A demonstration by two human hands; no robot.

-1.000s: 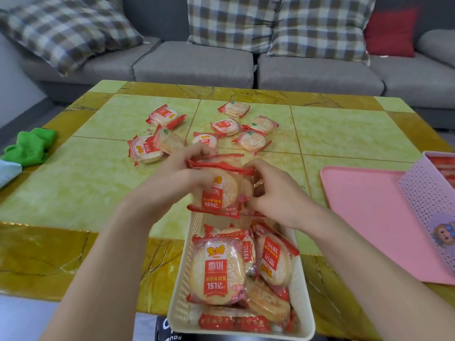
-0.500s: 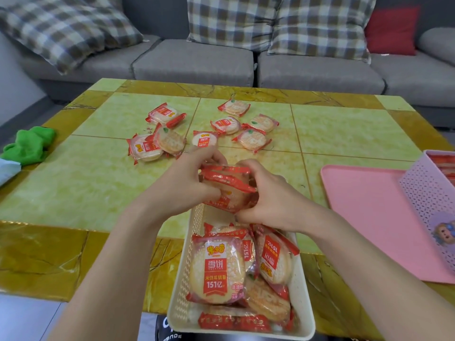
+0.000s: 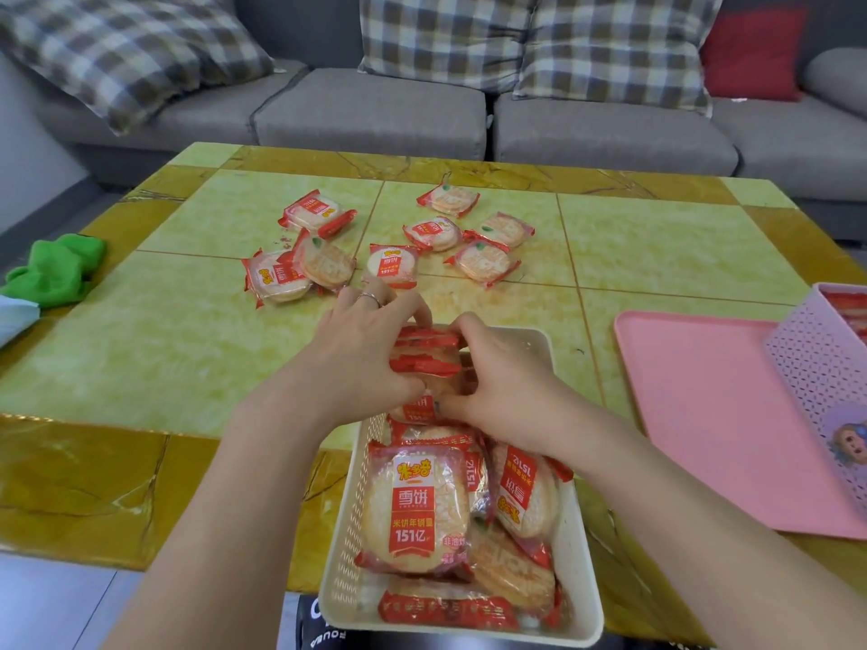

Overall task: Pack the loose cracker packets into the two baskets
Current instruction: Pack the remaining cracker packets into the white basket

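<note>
Now both hands are holding a small stack of cracker packets (image 3: 424, 363) over the far end of the cream basket (image 3: 574, 546), which is sitting at the near edge of the counter (image 3: 164, 358). The left hand (image 3: 361, 358) and right hand (image 3: 499, 382) each have their grip clamped on the stack's sides. Eight loose packets (image 3: 394, 266) are lying farther back. A pink basket (image 3: 816, 368) is resting on a pink tray (image 3: 694, 401) at right.

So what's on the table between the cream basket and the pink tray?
Nothing: in the head view, only bare yellow-green table lies between the cream basket and the pink tray.
</note>
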